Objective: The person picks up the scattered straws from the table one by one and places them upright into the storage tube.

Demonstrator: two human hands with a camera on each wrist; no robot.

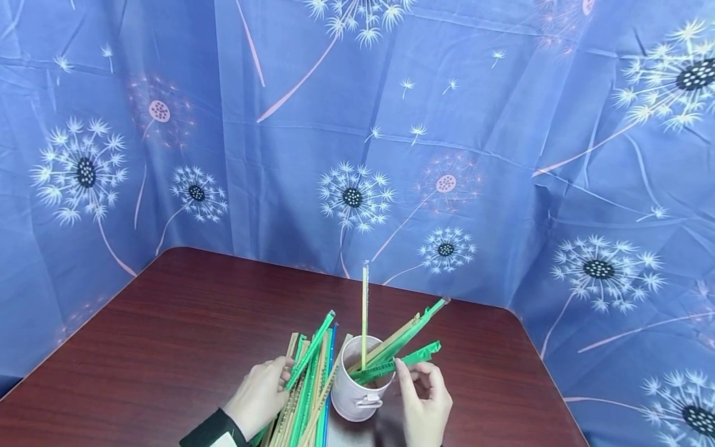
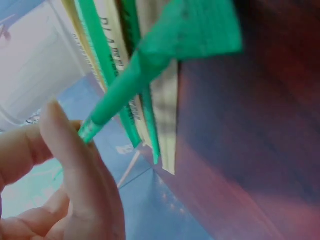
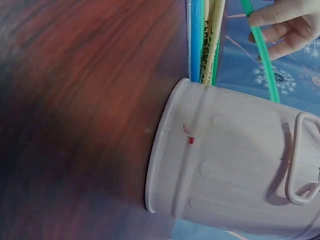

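Observation:
A small white bin-shaped cup (image 1: 357, 391) stands near the table's front edge, with several wrapped sticks leaning in it and one thin yellow-green stick (image 1: 365, 310) upright. My right hand (image 1: 410, 371) pinches a green wrapped stick (image 1: 403, 361) that lies across the cup's rim. To the left of the cup, my left hand (image 1: 283, 374) holds another green wrapped stick (image 1: 311, 349) lifted off a pile of green, tan and blue sticks (image 1: 307, 403). The left wrist view shows its fingers (image 2: 65, 165) pinching that green stick (image 2: 125, 85). In the right wrist view the cup (image 3: 240, 165) fills the frame and the right hand is hidden.
The dark red wooden table (image 1: 167, 335) has rounded far corners. A blue dandelion-print cloth (image 1: 357, 155) hangs close behind it and on both sides. The cup has a wire handle (image 3: 300, 160) on its side.

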